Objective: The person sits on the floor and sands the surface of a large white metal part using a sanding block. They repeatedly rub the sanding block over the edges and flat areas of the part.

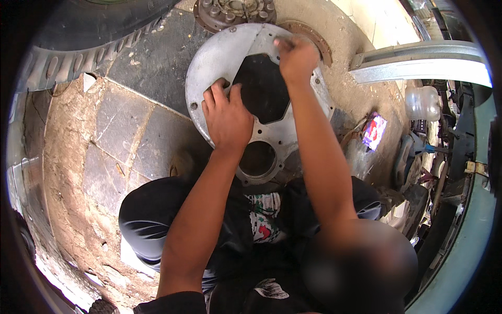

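Note:
A large round grey metal bell housing [214, 57] stands in front of me between my knees. It has a big angular opening in its middle, a smaller round hole toward me and several bolt holes around the rim. My left hand [227, 118] rests on its left side, fingers apart and bent, with the thumb by the edge of the big opening. My right hand [299, 60] is at the upper right rim, its thumb and fingers pinched together close to the metal. Whatever sits between those fingertips is hidden.
Beyond the housing lies a rusty hub [235, 11] with studs. A big tyre [99, 23] is at the upper left. To the right are a purple packet [374, 132], a clear plastic jug [422, 103] and a metal channel [418, 70]. Assorted parts crowd the right edge.

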A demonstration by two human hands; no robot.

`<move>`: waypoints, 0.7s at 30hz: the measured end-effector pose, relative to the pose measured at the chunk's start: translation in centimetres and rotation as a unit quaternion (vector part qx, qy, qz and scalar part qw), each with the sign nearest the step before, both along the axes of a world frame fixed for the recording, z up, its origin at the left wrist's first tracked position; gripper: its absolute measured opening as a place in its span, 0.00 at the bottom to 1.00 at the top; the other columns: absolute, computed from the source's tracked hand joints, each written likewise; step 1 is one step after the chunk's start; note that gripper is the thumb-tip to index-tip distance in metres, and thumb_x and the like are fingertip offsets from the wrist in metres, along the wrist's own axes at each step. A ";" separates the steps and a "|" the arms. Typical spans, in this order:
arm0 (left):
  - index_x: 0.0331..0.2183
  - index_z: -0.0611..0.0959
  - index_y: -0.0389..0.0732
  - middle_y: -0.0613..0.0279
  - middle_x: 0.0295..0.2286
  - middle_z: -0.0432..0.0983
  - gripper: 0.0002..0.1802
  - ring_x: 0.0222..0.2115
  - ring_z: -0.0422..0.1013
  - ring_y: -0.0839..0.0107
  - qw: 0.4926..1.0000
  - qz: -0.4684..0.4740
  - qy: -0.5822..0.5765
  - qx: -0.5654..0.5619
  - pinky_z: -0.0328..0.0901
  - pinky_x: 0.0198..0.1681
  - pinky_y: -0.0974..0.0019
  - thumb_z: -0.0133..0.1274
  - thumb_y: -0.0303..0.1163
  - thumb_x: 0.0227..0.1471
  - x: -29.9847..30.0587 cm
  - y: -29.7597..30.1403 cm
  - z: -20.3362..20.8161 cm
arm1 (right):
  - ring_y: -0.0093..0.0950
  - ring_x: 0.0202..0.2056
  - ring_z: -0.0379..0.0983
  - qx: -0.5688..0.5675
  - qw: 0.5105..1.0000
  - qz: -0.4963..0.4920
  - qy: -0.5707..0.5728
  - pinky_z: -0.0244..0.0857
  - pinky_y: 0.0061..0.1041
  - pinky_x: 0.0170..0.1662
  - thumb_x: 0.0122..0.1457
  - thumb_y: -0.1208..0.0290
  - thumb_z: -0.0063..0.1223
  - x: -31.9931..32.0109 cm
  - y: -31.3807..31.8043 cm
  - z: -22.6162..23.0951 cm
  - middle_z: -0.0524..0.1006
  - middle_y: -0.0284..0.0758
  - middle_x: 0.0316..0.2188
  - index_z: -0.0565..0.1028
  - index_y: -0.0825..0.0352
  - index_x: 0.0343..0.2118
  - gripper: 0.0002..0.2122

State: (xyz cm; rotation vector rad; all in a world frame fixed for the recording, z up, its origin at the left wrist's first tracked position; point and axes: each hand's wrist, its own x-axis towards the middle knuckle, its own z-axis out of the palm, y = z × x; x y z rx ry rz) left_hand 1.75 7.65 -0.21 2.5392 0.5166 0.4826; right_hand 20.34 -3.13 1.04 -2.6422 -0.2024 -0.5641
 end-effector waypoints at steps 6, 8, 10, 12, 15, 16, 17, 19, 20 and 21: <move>0.49 0.86 0.41 0.52 0.54 0.68 0.25 0.55 0.66 0.51 1.000 0.001 -0.010 0.008 0.62 0.58 0.50 0.65 0.26 0.45 0.3 0.2 0.6 | 0.42 0.30 0.85 0.022 0.998 0.029 0.060 0.75 0.37 0.37 0.56 0.62 0.73 -2.4 -2.7 2.3 0.85 0.45 0.27 0.89 0.62 0.38 0.11; 0.49 0.86 0.41 0.52 0.54 0.69 0.24 0.55 0.66 0.50 1.000 -0.002 -0.005 0.008 0.62 0.58 0.50 0.64 0.26 0.46 -0.2 -0.3 0.5 | 0.41 0.28 0.84 0.063 0.996 0.059 0.029 0.74 0.37 0.36 0.57 0.62 0.73 -2.4 -3.3 1.1 0.85 0.46 0.26 0.89 0.64 0.38 0.12; 0.48 0.86 0.41 0.52 0.54 0.69 0.24 0.54 0.66 0.50 1.000 0.007 -0.002 0.010 0.63 0.57 0.49 0.64 0.26 0.46 0.1 0.1 0.6 | 0.41 0.28 0.84 0.037 0.996 0.082 0.010 0.74 0.37 0.36 0.57 0.62 0.73 -3.4 -3.0 0.5 0.85 0.46 0.26 0.89 0.64 0.37 0.12; 0.48 0.86 0.41 0.51 0.53 0.69 0.23 0.53 0.67 0.49 1.000 0.004 -0.004 0.016 0.63 0.57 0.49 0.63 0.26 0.47 0.2 0.0 0.6 | 0.42 0.28 0.83 0.054 0.994 0.093 0.012 0.74 0.38 0.35 0.57 0.61 0.73 -4.4 -3.3 0.5 0.85 0.45 0.27 0.88 0.64 0.36 0.12; 0.49 0.86 0.42 0.49 0.53 0.69 0.19 0.54 0.66 0.47 1.000 0.002 -0.015 0.005 0.62 0.59 0.46 0.58 0.24 0.53 0.6 -0.2 0.7 | 0.43 0.30 0.83 0.012 0.999 0.041 0.017 0.73 0.40 0.35 0.56 0.60 0.73 -2.7 -3.2 0.4 0.84 0.44 0.28 0.88 0.62 0.35 0.11; 0.49 0.86 0.42 0.48 0.53 0.69 0.18 0.55 0.65 0.46 1.000 0.000 -0.015 -0.003 0.61 0.60 0.45 0.55 0.23 0.56 0.3 -0.1 0.7 | 0.45 0.30 0.83 -0.010 0.999 0.023 -0.034 0.72 0.40 0.34 0.57 0.60 0.72 -2.0 -2.2 -0.2 0.85 0.42 0.27 0.88 0.61 0.36 0.10; 0.50 0.85 0.44 0.48 0.54 0.69 0.18 0.55 0.65 0.46 1.000 -0.005 -0.018 -0.005 0.61 0.60 0.44 0.55 0.24 0.57 0.2 0.2 0.6 | 0.45 0.30 0.83 0.032 0.999 0.031 -0.023 0.72 0.41 0.35 0.57 0.60 0.72 -2.0 -1.4 -0.6 0.85 0.41 0.27 0.88 0.60 0.36 0.10; 0.50 0.85 0.43 0.48 0.53 0.69 0.17 0.54 0.66 0.46 1.000 0.001 -0.011 0.007 0.61 0.60 0.44 0.55 0.25 0.58 0.0 0.4 0.3 | 0.45 0.31 0.83 0.069 0.997 0.040 -0.001 0.72 0.42 0.37 0.57 0.60 0.72 -2.8 -1.1 -0.5 0.85 0.41 0.27 0.89 0.59 0.36 0.10; 0.49 0.85 0.43 0.48 0.53 0.70 0.17 0.54 0.66 0.45 1.000 0.006 -0.009 0.015 0.61 0.60 0.44 0.55 0.25 0.58 0.0 0.6 0.1 | 0.44 0.32 0.83 0.064 0.997 0.041 0.012 0.72 0.43 0.38 0.57 0.60 0.72 -4.4 -1.4 -0.4 0.85 0.41 0.28 0.89 0.58 0.36 0.09; 0.49 0.85 0.42 0.47 0.53 0.69 0.16 0.54 0.66 0.46 1.000 0.003 -0.007 0.016 0.61 0.60 0.44 0.55 0.26 0.60 0.0 0.4 0.3 | 0.44 0.32 0.83 0.055 0.997 0.039 0.022 0.72 0.43 0.39 0.57 0.60 0.72 -5.0 -2.0 -0.2 0.86 0.41 0.28 0.89 0.57 0.36 0.09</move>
